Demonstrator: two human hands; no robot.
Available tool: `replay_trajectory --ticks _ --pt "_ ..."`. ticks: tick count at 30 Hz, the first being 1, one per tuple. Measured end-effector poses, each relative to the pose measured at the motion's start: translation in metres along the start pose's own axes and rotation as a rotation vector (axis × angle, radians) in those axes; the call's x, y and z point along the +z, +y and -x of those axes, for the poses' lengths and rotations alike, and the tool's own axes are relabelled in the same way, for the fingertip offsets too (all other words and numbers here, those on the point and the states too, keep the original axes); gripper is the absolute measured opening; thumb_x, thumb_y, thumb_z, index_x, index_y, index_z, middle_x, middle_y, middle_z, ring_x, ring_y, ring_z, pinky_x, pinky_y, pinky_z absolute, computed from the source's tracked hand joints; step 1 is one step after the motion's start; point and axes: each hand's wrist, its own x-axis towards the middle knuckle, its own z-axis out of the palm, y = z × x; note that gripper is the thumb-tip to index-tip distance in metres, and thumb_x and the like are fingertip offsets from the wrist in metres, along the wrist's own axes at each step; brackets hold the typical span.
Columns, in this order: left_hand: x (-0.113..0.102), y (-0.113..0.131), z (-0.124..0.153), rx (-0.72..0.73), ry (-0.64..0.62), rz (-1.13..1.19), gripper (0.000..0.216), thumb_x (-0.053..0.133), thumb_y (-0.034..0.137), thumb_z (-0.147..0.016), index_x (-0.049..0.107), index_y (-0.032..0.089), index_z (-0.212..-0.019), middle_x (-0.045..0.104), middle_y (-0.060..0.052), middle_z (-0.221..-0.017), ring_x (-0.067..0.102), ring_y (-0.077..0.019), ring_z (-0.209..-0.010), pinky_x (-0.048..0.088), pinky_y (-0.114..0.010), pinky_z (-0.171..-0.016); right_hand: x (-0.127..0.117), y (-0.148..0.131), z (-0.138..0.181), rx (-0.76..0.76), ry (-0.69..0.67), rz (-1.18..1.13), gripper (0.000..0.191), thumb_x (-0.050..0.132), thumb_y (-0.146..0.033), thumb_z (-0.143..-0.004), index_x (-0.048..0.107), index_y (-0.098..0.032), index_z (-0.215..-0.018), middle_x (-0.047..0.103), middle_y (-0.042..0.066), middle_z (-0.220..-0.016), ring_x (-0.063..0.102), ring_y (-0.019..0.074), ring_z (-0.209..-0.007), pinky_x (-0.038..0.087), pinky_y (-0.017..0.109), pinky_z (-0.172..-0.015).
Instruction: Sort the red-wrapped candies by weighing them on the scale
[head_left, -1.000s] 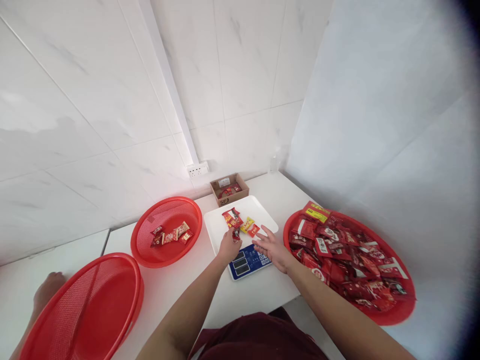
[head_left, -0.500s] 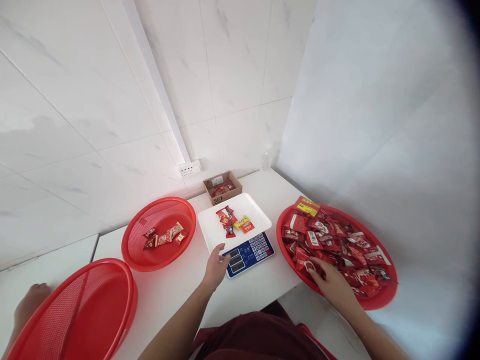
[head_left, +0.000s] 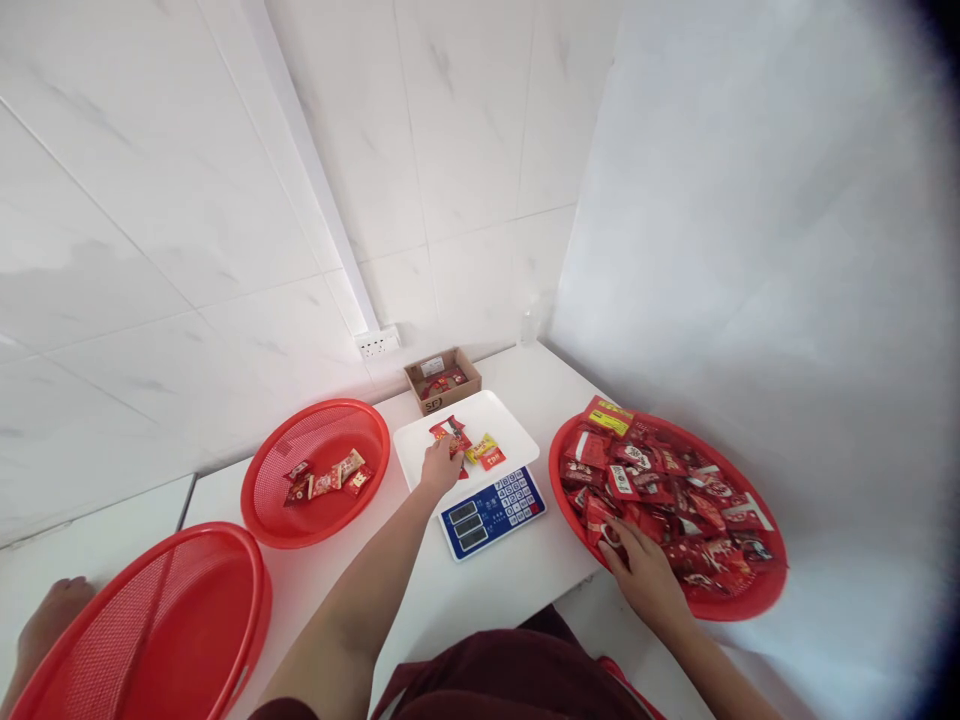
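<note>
My left hand (head_left: 441, 467) reaches over the white pan (head_left: 511, 425) of a blue-fronted digital scale (head_left: 493, 510). Its fingers are at a small pile of red snack packets (head_left: 448, 430) and partly cover them; their grip is hidden. Beside the pile lie a yellow packet (head_left: 482, 447) and a red-orange packet (head_left: 492, 459). At the near left rim of a red basket (head_left: 556, 480) heaped with red packets, my right hand (head_left: 643, 570) has its thumb and fingers closed on a red snack packet (head_left: 598, 518) with a white ring mark.
Left of the scale stands a red mesh basket (head_left: 259, 470) with several small packets. Nearer is another red basket (head_left: 259, 590), with another person's hand (head_left: 60, 612) beyond its left side. A small cardboard box (head_left: 442, 404) holding red packets sits behind the scale, near a wall socket (head_left: 377, 342).
My left hand has moved forward from the scale's display to the red packets on the pan. My right hand stays at the same packet in the right basket.
</note>
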Motion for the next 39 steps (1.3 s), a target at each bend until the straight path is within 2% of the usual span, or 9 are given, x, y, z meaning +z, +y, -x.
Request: replay_trajectory --ticks 7,11,15,18,21,28,32,35,39 --pt "0.010 0.002 -0.003 0.121 -0.097 -0.002 0.049 0.043 0.024 -0.088 0.040 0.020 -0.137 0.045 -0.009 -0.141 0.044 -0.0194 -0.127 0.033 -0.031 -0.105 0.003 0.000 0.003 0.039 -0.008 0.012 0.044 0.044 -0.043 -0.083 0.059 -0.019 -0.116 0.062 0.013 -0.116 0.055 0.0275 -0.110 0.043 0.045 -0.095" --pt "0.007 -0.009 0.001 0.158 -0.157 -0.066 0.049 0.044 0.020 -0.086 0.043 0.020 -0.135 0.047 -0.009 -0.140 0.038 -0.0214 -0.131 0.029 -0.036 -0.108 -0.001 -0.005 0.002 0.051 -0.016 0.020 0.042 0.044 -0.042 -0.083 0.060 -0.019 -0.115 0.062 0.013 -0.116 0.055 0.0267 -0.110 0.043 0.043 -0.095" --pt "0.008 -0.013 0.001 0.200 -0.226 -0.138 0.052 0.050 0.021 -0.082 0.045 0.023 -0.134 0.039 -0.007 -0.146 0.016 -0.0283 -0.141 0.012 -0.050 -0.113 -0.013 -0.017 -0.004 0.076 -0.044 0.060 0.042 0.044 -0.040 -0.084 0.060 -0.016 -0.115 0.062 0.014 -0.112 0.055 0.0276 -0.105 0.043 0.044 -0.093" --pt "0.010 -0.012 0.000 0.189 -0.205 -0.285 0.055 0.048 0.032 -0.085 0.038 0.024 -0.138 0.024 -0.009 -0.153 0.008 -0.0308 -0.142 0.009 -0.055 -0.111 -0.027 -0.024 -0.009 0.128 -0.077 0.109 0.041 0.048 -0.040 -0.083 0.061 -0.016 -0.114 0.064 0.014 -0.105 0.056 0.0282 -0.099 0.042 0.045 -0.090" --pt "0.012 -0.010 -0.001 0.162 -0.175 -0.388 0.058 0.045 0.041 -0.086 0.035 0.025 -0.140 0.019 -0.011 -0.154 0.007 -0.0308 -0.142 0.011 -0.054 -0.111 -0.041 -0.029 -0.012 0.181 -0.091 0.134 0.038 0.052 -0.041 -0.080 0.064 -0.017 -0.107 0.064 0.012 -0.101 0.056 0.0271 -0.096 0.041 0.043 -0.090" --pt "0.017 -0.012 0.018 0.189 -0.025 -0.298 0.056 0.043 0.041 -0.086 0.038 0.020 -0.138 0.025 -0.012 -0.152 0.007 -0.0296 -0.142 0.017 -0.050 -0.112 -0.069 -0.019 -0.016 0.260 -0.032 0.082 0.045 0.047 -0.051 -0.082 0.064 -0.020 -0.109 0.062 0.011 -0.108 0.052 0.0260 -0.104 0.040 0.041 -0.091" --pt "0.024 -0.019 0.042 0.267 0.066 -0.168 0.052 0.044 0.040 -0.086 0.044 0.019 -0.134 0.034 -0.011 -0.148 0.012 -0.0280 -0.142 0.021 -0.047 -0.113 -0.080 -0.007 -0.032 0.269 0.054 0.180 0.043 0.042 -0.045 -0.086 0.065 -0.018 -0.109 0.061 0.012 -0.112 0.050 0.0270 -0.107 0.039 0.041 -0.092" --pt "0.031 -0.024 0.062 0.306 0.073 -0.082 0.049 0.046 0.039 -0.085 0.048 0.019 -0.130 0.037 -0.011 -0.146 0.015 -0.0286 -0.141 0.022 -0.048 -0.113 -0.078 -0.010 -0.052 0.239 0.034 0.246 0.041 0.043 -0.043 -0.086 0.064 -0.018 -0.109 0.063 0.012 -0.109 0.051 0.0271 -0.104 0.040 0.040 -0.089" --pt "0.037 -0.028 0.088 0.263 0.024 -0.004 0.045 0.049 0.039 -0.084 0.052 0.021 -0.126 0.041 -0.010 -0.144 0.020 -0.0287 -0.140 0.026 -0.051 -0.111 -0.064 -0.022 -0.074 0.085 -0.045 0.301 0.038 0.049 -0.027 -0.082 0.061 -0.020 -0.118 0.061 0.011 -0.119 0.052 0.0259 -0.104 0.038 0.040 -0.090"
